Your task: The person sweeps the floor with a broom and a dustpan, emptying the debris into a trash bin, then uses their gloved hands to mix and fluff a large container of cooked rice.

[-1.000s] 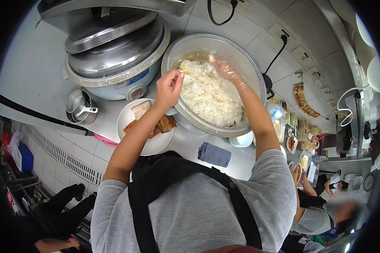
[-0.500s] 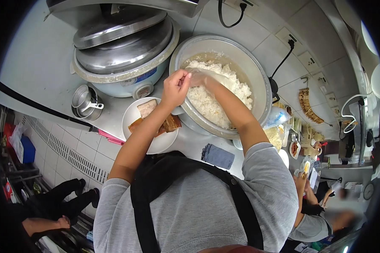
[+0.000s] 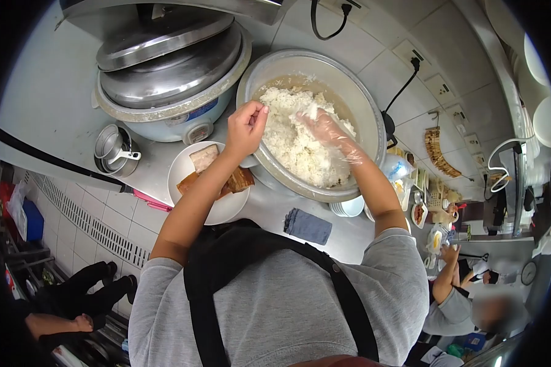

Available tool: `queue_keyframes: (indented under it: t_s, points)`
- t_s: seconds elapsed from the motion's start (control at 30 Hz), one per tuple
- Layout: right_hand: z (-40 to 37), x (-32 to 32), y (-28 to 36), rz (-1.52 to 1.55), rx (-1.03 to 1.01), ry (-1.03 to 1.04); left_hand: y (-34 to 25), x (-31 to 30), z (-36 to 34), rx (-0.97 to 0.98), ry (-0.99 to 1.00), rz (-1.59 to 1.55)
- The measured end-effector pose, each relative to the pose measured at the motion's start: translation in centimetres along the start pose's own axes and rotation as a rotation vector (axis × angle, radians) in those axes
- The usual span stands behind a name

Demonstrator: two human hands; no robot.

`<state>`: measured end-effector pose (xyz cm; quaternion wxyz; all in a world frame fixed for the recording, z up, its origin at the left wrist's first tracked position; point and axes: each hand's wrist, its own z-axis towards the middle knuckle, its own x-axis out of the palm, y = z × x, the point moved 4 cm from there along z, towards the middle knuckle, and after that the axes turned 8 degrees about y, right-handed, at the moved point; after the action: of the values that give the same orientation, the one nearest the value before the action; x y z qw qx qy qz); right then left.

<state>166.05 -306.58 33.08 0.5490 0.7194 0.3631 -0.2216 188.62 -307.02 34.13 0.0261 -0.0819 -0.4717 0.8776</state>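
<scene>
A large metal pot (image 3: 373, 122) holds a heap of white cooked rice (image 3: 294, 144). My right hand (image 3: 324, 128) is over the rice inside the pot, in a clear plastic glove that reaches past the wrist. Its fingers look extended toward the rice; the glove's whitish, crumpled tip partly covers them. Bare and curled, my left hand (image 3: 247, 128) is at the pot's left rim with nothing visible in it. Below my left forearm, a white plate (image 3: 217, 214) bears browned slabs of meat (image 3: 237, 181) and a paler piece (image 3: 204, 159).
To the left stands a blue rice cooker (image 3: 165, 128) with metal lids (image 3: 171, 70), beside small metal cups (image 3: 116, 153). A folded dark cloth (image 3: 308, 226) lies on the counter near stacked white bowls (image 3: 347, 207). Another person (image 3: 453, 306) works at the right; someone's legs (image 3: 86, 287) show at lower left.
My left hand has let go of the plastic glove at my right hand. My right hand has moved rightward, apart from the left, and now shows gloved over the rice.
</scene>
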Motion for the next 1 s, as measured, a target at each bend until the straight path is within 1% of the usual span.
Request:
queue_keyframes:
  t_s: [0.03, 0.1, 0.13, 0.17, 0.23, 0.27, 0.33, 0.37, 0.43, 0.47, 0.5, 0.53, 0.57, 0.6, 0.67, 0.7, 0.77, 0.8, 0.87, 0.9, 0.97, 1.0]
  points:
    - [3.9, 0.4, -7.8, -0.026, 0.004, -0.068, 0.0, 0.0, -0.1, 0.000, 0.005, -0.004]
    - [4.7, -0.3, -7.2, -0.077, 0.016, -0.204, -0.1, 0.0, 0.0, 0.008, 0.000, 0.001]
    - [2.6, -1.6, -8.0, 0.186, -0.109, -0.146, -0.1, 0.0, 0.0, 0.009, 0.002, -0.002]
    - [2.5, -1.7, -8.1, 0.186, -0.106, -0.150, -0.1, 0.0, 0.0, 0.012, 0.000, 0.001]
    - [1.8, -2.8, -8.7, 0.135, -0.049, -0.422, -0.1, 0.0, -0.1, 0.016, 0.002, 0.001]
    - [1.2, -3.0, -7.8, 0.135, -0.046, -0.426, 0.0, 0.1, -0.1, 0.013, 0.004, -0.008]
    - [-1.2, -4.0, -5.8, -0.046, 0.320, -0.581, 0.1, 0.1, -0.1, 0.009, 0.007, -0.018]
    - [-1.2, -4.3, -6.2, -0.046, 0.322, -0.581, 0.1, 0.1, -0.1, 0.009, 0.006, -0.013]
    - [-0.6, -4.9, -6.8, 0.204, 0.112, -0.469, 0.0, 0.0, -0.1, 0.009, 0.003, -0.007]
    - [-1.7, -5.6, -4.8, 0.140, 0.218, -0.403, -0.1, 0.0, -0.1, 0.002, 0.009, -0.007]
    - [-1.3, -5.9, -5.5, 0.140, 0.218, -0.403, -0.1, 0.1, -0.1, -0.005, 0.015, -0.007]
    - [-0.7, -6.4, -6.7, -0.059, 0.266, -0.332, -0.1, 0.1, -0.1, -0.004, 0.014, -0.007]
    - [-0.6, -6.6, -6.3, -0.256, 0.313, -0.260, -0.2, 0.0, 0.0, -0.001, 0.016, -0.011]
    - [-0.8, -6.6, -5.9, -0.256, 0.312, -0.260, -0.3, 0.0, 0.0, 0.003, 0.019, -0.015]
    - [-0.9, -6.4, -4.9, -0.027, 0.277, -0.167, -0.3, 0.1, 0.1, 0.003, 0.013, -0.013]
    - [-0.3, -6.6, -5.5, -0.026, 0.274, -0.165, -0.3, 0.1, 0.0, 0.000, 0.008, -0.011]
    - [2.4, -7.0, -8.0, -0.183, 0.301, -0.039, -0.2, 0.0, 0.0, -0.002, 0.010, 0.005]
    - [4.2, -7.3, -9.8, -0.180, 0.298, -0.040, -0.2, 0.0, 0.0, -0.002, 0.017, 0.018]
    - [7.5, -7.0, -12.3, -0.522, 0.127, 0.131, -0.3, 0.0, 0.0, 0.003, 0.015, 0.013]
    - [7.6, -7.0, -10.9, -0.516, 0.127, 0.123, -0.3, 0.0, 0.0, 0.008, 0.014, 0.006]
    - [8.5, -6.4, -9.1, -0.612, 0.419, 0.260, -0.2, 0.1, 0.0, 0.009, 0.028, 0.013]
    - [9.3, -6.0, -9.8, -0.603, 0.416, 0.245, -0.1, 0.0, 0.0, 0.004, 0.034, 0.019]
